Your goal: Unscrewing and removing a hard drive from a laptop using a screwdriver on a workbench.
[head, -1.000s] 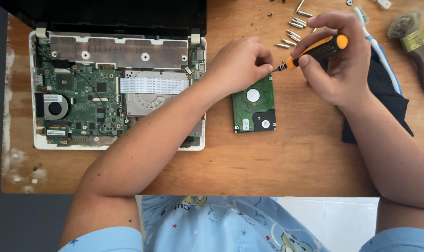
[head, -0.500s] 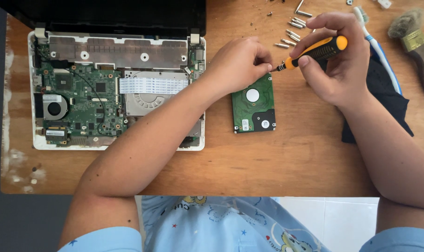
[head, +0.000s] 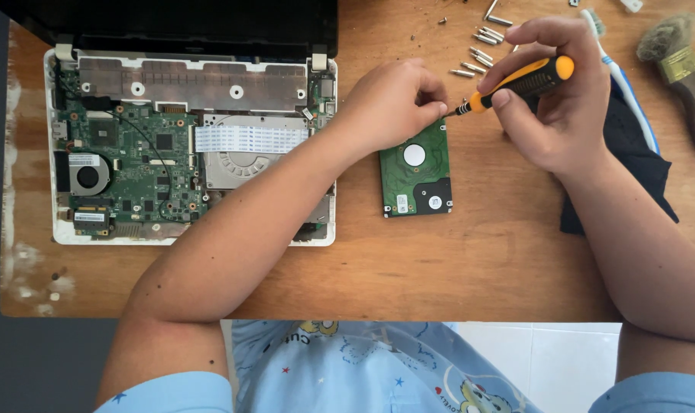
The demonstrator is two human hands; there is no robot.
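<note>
1. The right hand, in the upper right of the frame, has its fingers wrapped tight round an orange-and-black screwdriver.
2. Its tip meets the top right corner of the green-boarded hard drive, lying flat at centre on the wooden counter.
3. The left hand pinches its fingers together at that same corner.
4. An opened white laptop lies at left; loose silver screws lie above.

- It looked like a home repair spot: a worn wooden table over white floor tiles.
- An opened laptop, loose screws and a brush lay about.
</note>
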